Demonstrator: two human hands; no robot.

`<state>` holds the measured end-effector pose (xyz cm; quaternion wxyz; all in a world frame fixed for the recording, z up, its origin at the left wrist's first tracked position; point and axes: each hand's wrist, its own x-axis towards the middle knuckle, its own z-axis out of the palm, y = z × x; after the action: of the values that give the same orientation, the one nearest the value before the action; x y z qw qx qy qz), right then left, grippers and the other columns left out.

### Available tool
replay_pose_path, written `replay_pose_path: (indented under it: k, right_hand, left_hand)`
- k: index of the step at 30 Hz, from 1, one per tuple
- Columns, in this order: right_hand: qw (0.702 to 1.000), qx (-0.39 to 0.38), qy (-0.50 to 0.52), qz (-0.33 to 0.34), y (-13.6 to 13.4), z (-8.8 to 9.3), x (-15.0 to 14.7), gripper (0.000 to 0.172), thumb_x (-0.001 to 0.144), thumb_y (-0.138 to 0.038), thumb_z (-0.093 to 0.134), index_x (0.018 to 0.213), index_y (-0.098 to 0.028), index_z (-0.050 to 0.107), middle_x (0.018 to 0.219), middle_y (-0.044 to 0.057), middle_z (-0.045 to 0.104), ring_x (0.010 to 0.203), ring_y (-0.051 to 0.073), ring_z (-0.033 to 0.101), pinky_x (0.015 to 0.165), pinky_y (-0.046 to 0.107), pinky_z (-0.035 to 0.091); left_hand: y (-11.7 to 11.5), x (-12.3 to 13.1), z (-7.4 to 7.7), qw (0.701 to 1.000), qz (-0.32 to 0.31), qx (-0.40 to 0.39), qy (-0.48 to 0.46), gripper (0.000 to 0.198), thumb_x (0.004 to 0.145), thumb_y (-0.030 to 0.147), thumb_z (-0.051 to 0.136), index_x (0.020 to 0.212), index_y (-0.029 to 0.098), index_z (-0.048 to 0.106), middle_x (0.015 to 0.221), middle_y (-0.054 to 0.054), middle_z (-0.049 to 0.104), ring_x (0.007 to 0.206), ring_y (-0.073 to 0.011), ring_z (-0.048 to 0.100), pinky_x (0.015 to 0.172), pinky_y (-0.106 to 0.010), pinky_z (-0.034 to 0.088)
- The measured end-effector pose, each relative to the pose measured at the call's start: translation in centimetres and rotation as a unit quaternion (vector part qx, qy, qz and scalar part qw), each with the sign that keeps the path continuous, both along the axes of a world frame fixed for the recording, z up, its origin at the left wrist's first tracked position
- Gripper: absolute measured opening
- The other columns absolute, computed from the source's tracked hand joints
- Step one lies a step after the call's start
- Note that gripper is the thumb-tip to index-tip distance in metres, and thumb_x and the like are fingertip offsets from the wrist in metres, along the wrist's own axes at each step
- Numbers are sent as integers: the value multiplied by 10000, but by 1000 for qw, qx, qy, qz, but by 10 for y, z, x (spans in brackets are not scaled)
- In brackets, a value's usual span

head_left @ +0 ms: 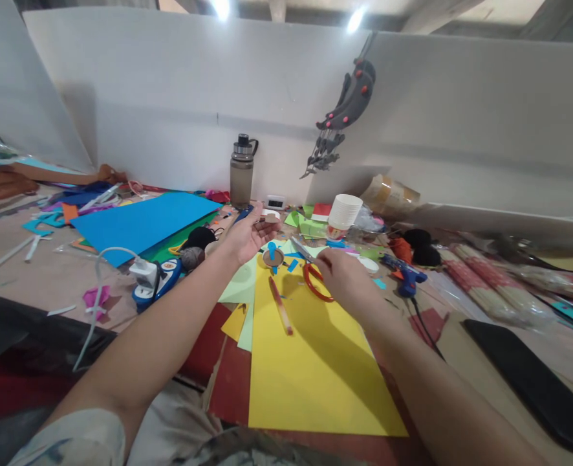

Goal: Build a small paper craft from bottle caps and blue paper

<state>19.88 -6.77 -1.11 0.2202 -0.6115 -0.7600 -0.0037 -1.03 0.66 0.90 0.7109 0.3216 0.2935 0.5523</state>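
My right hand (342, 268) has its fingers closed on a pair of scissors (319, 289), whose orange-red handle loop shows beside them and whose blades point away to the left. My left hand (253, 237) is open, palm turned up and fingers stretched out, above the far end of the yellow sheet (315, 375). A small white object (270, 215) appears at its fingertips; whether it touches them I cannot tell. Between the hands lies a small round brown piece (271, 259) with blue paper bits on it. A reddish pen (281, 306) rests on the yellow sheet.
A glue gun (405, 275) and stacked paper cups (345, 213) stand to the right, near a black phone-like slab (529, 382). Leftward are a blue sheet (145, 223), a power strip (155, 285) with a cable, and another person's arm (58, 173). A bottle (241, 175) stands behind.
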Motion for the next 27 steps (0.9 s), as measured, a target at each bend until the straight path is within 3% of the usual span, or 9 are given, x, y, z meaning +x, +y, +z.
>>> replay_pose_path:
  k: [4, 8, 12, 15, 17, 19, 24, 27]
  right_hand:
    - [985, -76, -139, -64, 3, -7, 9, 177, 898, -287, 568, 932, -141, 662, 914, 207, 693, 797, 291, 663, 594, 324, 404]
    - [972, -119, -185, -81, -1, -10, -1, 270, 884, -184, 518, 1113, -90, 626, 1008, 253, 675, 906, 327, 670, 655, 336, 437]
    - [972, -157, -113, -136, 6, -13, 2, 338, 844, -193, 523, 1153, -77, 593, 953, 225, 690, 889, 312, 670, 682, 331, 450]
    - [983, -125, 36, -133, 13, -19, 14, 503, 819, -204, 543, 1311, -109, 497, 974, 175, 686, 844, 267, 656, 686, 322, 460]
    - [976, -76, 187, -79, 15, -22, 18, 574, 828, -265, 543, 1380, -151, 435, 932, 114, 661, 812, 236, 632, 696, 322, 479]
    - [941, -52, 333, 3, 13, -20, 14, 621, 818, -344, 548, 1399, -181, 398, 881, 61, 617, 764, 210, 603, 673, 321, 502]
    - [877, -65, 445, 166, 1, -9, -15, 530, 746, -339, 630, 1250, -259, 487, 1017, 43, 606, 783, 163, 585, 700, 315, 528]
    - [843, -105, 487, 201, -5, -5, -25, 283, 787, -362, 624, 1020, -215, 558, 837, 13, 603, 722, 152, 596, 665, 297, 524]
  left_hand:
    - [0, 3, -2, 1000, 7, 2, -9, 316, 893, 426, 601, 837, 118, 643, 783, -108, 727, 744, -167, 702, 689, -260, 546]
    - [-2, 5, -2, 1000, 9, -4, -10, 331, 881, 440, 614, 822, 116, 639, 778, -112, 727, 727, -167, 703, 681, -255, 547]
    - [-1, 6, -4, 999, 9, -24, -20, 388, 920, 444, 545, 806, 90, 656, 751, -118, 720, 697, -158, 694, 644, -241, 541]
    - [-1, 5, -6, 999, 5, -29, -31, 412, 929, 448, 523, 804, 85, 671, 736, -114, 716, 668, -155, 686, 624, -243, 536]
    - [-2, 5, -6, 999, -1, -25, -43, 418, 933, 446, 513, 780, 90, 667, 722, -110, 711, 665, -159, 686, 630, -252, 536]
    - [-4, 6, -4, 998, -2, -19, -56, 417, 947, 426, 492, 754, 97, 661, 702, -102, 704, 679, -164, 692, 651, -261, 538]
    - [-5, 13, 4, 997, 11, -5, -73, 380, 927, 405, 543, 729, 102, 658, 703, -89, 707, 700, -169, 701, 670, -259, 533]
    - [-1, 19, 7, 995, 22, 25, -94, 370, 892, 430, 595, 724, 106, 658, 707, -88, 708, 741, -181, 709, 703, -266, 538]
